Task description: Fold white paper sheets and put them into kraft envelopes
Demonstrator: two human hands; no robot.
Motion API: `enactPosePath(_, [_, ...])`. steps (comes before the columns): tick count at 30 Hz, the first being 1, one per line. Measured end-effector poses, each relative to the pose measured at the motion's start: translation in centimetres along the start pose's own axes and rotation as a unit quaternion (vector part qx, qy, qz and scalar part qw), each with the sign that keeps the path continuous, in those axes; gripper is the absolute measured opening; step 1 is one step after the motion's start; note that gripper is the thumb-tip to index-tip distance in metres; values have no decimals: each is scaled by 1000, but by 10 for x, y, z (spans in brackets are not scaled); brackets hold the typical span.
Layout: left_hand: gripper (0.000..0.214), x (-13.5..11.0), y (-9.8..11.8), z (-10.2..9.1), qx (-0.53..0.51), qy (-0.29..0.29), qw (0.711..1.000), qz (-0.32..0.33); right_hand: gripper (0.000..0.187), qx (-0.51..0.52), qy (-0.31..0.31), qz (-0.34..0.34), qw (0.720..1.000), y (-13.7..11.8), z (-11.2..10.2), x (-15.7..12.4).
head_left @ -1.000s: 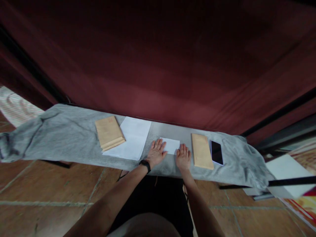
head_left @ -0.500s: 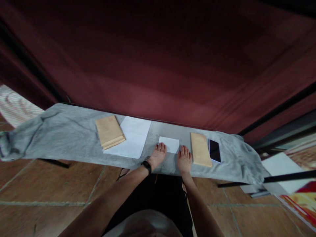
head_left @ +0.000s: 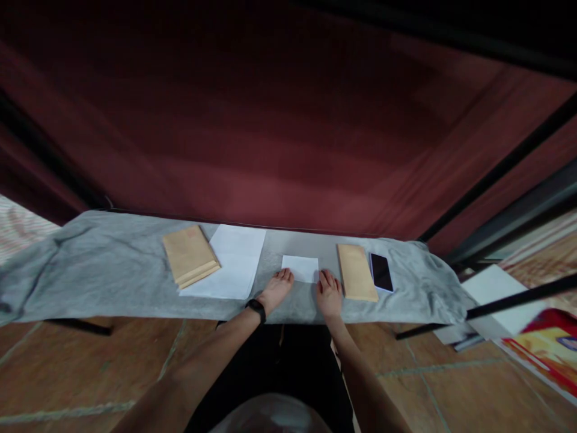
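Note:
A small white folded-looking sheet of paper (head_left: 300, 267) lies flat on the grey cloth in front of me. My left hand (head_left: 276, 288) rests palm down at its lower left corner, fingertips on the edge, fingers stretched out. On the other side, my right hand (head_left: 329, 293) lies palm down with its fingertips at the lower right corner, fingers slightly bent. Both thumbs are hard to make out. Just right of my right hand is a brown envelope (head_left: 357, 273).
A grey cloth (head_left: 121, 264) covers the narrow table against a dark red panel (head_left: 252, 150). Larger white sheets (head_left: 238, 258) lie on the left, partly under a stack of brown envelopes (head_left: 189, 252). A phone (head_left: 381, 272) lies beside the right envelope.
The view has shifted slightly. My right fingers have come in to the paper's right edge and are more bent. The paper stays flat between my hands.

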State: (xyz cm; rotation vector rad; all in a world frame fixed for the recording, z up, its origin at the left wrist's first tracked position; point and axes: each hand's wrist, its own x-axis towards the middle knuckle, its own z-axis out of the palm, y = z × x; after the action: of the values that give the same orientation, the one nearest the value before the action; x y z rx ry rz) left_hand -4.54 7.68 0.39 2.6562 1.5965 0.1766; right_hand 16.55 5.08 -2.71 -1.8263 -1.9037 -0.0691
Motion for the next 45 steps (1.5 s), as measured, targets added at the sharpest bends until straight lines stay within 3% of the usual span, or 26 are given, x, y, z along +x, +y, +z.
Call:
enactPosePath(5, [40, -4, -2, -13, -10, 24, 1000, -8, 42, 23, -9, -21, 999, -1, -4, -1])
enactPosePath(12, [42, -24, -5, -21, -30, 75, 996, -21, 40, 90, 10, -22, 996, 0, -8, -3])
enactPosePath(16, [32, -35, -9, -28, -113, 137, 984, -14, 34, 188, 15, -10, 982, -1, -13, -2])
enactPosePath(21, [20, -36, -10, -41, -304, 219, 926, -57, 32, 356, 46, 73, 931, -9, -15, -4])
enactPosePath(26, [23, -20, -13, -44, -506, 240, 808, -183, 40, 388, 49, 105, 915, -22, -15, -5])
enactPosePath(31, [43, -24, -12, -25, -558, 209, 773, -219, 38, 392, 55, 117, 911, -28, -13, 0])
enactPosePath(34, [52, -31, -9, -9, -570, 170, 772, -224, 37, 382, 54, 127, 914, -28, -9, 3])
enactPosePath(38, [62, -30, -10, 7, -539, 142, 797, -233, 36, 353, 46, 137, 924, -27, -4, 5])
enactPosePath(45, [65, -23, -13, 4, -434, 171, 851, -240, 34, 285, 16, 129, 950, -27, -3, 3])
